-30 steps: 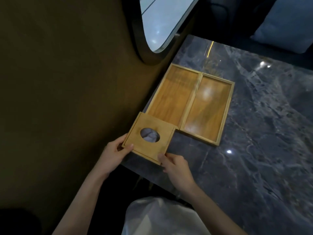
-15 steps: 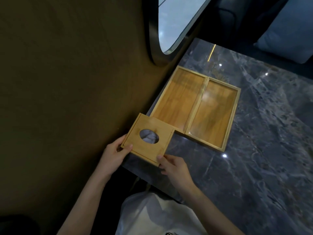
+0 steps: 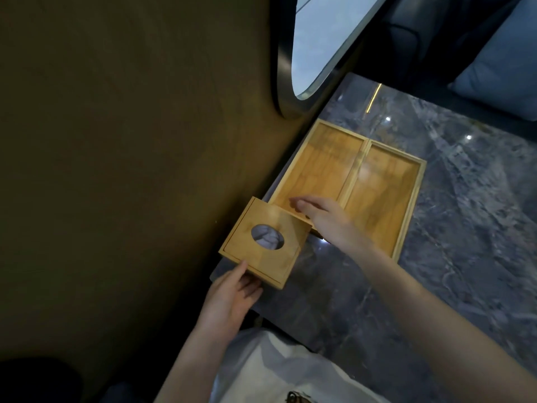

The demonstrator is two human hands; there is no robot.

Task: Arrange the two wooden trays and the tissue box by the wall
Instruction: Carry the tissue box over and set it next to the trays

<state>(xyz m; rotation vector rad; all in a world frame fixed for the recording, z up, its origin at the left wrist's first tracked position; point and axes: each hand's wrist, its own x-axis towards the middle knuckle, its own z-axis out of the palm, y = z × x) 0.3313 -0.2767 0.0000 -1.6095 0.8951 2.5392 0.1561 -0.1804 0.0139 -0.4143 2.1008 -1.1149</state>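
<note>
Two trays (image 3: pixel 351 181) lie side by side against the wall (image 3: pixel 130 170), the box (image 3: pixel 266 242) at their near end. Left hand (image 3: pixel 232 295) grips its corner; right hand (image 3: pixel 325 218), fingers loosely spread, rests on its far edge. Squaring it is probably next.

Dim olive wall (image 3: pixel 122 141), oval mirror (image 3: pixel 316 45), dark marble table (image 3: pixel 465 257).

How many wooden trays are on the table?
2. One wooden tray lies along the wall; the other tray sits right beside it, rims touching. The right hand covers their near corners. None seems hidden.
</note>
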